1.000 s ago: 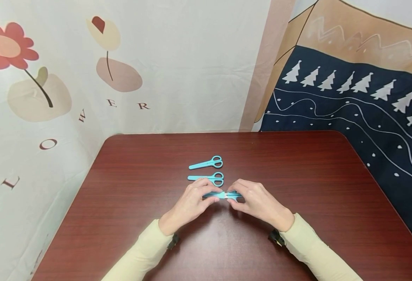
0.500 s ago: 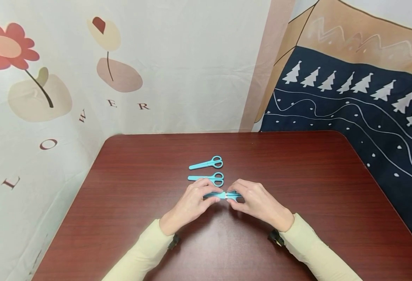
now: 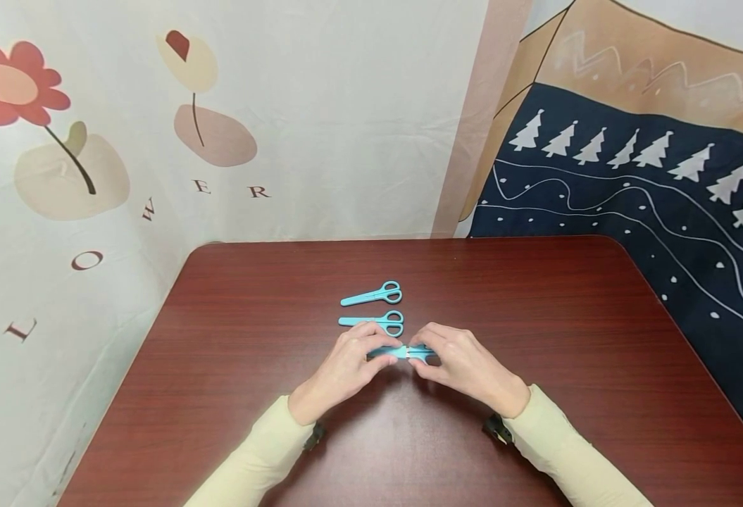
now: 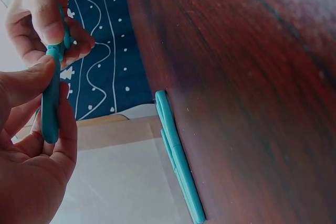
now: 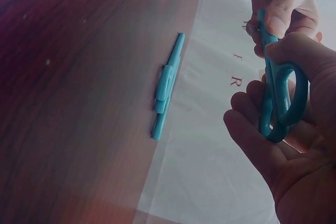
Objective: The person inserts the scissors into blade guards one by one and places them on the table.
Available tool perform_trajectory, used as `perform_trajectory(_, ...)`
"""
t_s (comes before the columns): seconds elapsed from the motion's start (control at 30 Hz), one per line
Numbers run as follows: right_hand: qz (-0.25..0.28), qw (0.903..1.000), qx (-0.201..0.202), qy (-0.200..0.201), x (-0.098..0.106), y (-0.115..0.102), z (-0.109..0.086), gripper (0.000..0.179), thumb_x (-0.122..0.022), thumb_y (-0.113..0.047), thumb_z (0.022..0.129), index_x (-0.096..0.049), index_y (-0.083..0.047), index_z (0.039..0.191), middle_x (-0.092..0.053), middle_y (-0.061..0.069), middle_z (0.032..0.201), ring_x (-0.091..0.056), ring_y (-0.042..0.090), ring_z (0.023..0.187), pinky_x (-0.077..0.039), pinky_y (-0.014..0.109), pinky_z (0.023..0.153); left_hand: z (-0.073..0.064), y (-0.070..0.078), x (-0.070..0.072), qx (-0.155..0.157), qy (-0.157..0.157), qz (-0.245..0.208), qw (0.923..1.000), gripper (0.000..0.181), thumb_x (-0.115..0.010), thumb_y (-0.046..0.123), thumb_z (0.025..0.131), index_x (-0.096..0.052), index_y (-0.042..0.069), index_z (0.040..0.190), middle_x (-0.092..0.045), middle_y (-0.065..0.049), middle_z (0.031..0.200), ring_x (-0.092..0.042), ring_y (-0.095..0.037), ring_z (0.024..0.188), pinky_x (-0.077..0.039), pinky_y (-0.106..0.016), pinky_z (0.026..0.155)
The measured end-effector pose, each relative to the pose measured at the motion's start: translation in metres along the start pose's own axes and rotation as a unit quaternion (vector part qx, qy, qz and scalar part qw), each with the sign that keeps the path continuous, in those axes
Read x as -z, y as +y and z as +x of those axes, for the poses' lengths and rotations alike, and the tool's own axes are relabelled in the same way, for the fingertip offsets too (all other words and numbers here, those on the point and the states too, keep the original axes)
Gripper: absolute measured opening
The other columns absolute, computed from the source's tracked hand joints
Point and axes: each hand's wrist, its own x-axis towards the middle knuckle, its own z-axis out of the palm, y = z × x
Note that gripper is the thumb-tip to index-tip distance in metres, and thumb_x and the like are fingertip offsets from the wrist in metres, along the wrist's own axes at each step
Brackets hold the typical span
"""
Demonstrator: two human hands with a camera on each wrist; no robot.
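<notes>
Close above the tabletop, my left hand (image 3: pixel 344 358) pinches the light blue blade cover (image 3: pixel 389 351) of a pair of scissors between thumb and fingers. My right hand (image 3: pixel 467 362) grips the blue handles (image 3: pixel 423 352) of these scissors. A narrow pale strip shows between cover and handles in the head view; the blades are otherwise hidden. In the left wrist view the cover (image 4: pixel 50 106) lies between thumb and curled fingers. The handle loops (image 5: pixel 298 98) stand out beneath the right thumb in the right wrist view.
Two more pairs of blue scissors lie on the dark red wooden table (image 3: pixel 251 303) beyond the hands. The farther pair (image 3: pixel 371 294) is slightly slanted; the nearer pair (image 3: pixel 361 321) lies just behind the left fingers. Printed cloths (image 3: pixel 346 141) hang behind the table.
</notes>
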Motion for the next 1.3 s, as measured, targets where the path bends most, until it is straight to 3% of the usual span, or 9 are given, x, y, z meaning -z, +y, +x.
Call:
perform_trajectory(0.67, 0.002, 1.0, -0.004, -0.006, -0.0013, -0.0005, 0.0005, 0.026, -0.088, -0.012, 0.083, -0.071, -0.009, 0.102, -0.067, -0.003, 0.095, -0.063, 0.008, 0.076, -0.056, 0.019, 0.069, 0.0008, 0.0002, -0.0038, 0.003, -0.002, 0.008, 1.0, 0.017, -0.084, 0.01, 0.087, -0.08, 0.009, 0.104, -0.066, 0.001, 0.093, -0.057, -0.015, 0.085, -0.05, -0.025, 0.073)
perform_trajectory(0.97, 0.002, 0.9999, 0.012, 0.002, -0.0062, 0.0023, 0.0013, 0.026, -0.088, -0.01, 0.082, -0.07, -0.009, 0.101, -0.067, -0.002, 0.095, -0.062, 0.006, 0.077, -0.055, 0.018, 0.069, 0.0009, 0.0, -0.004, 0.003, 0.003, 0.014, 0.9999, 0.019, -0.086, 0.007, 0.084, -0.08, 0.008, 0.102, -0.067, 0.001, 0.093, -0.059, -0.016, 0.086, -0.05, -0.026, 0.073)
perform_trajectory(1.3, -0.014, 0.9995, 0.004, -0.026, -0.0082, 0.0023, 0.0005, 0.023, -0.086, -0.017, 0.085, -0.069, -0.014, 0.101, -0.065, -0.007, 0.095, -0.058, 0.002, 0.075, -0.051, 0.016, 0.066, -0.0021, 0.001, -0.0011, 0.013, -0.036, 0.051, 0.998, 0.016, -0.086, 0.016, 0.087, -0.079, 0.013, 0.101, -0.066, 0.005, 0.095, -0.058, -0.014, 0.09, -0.051, -0.028, 0.078)
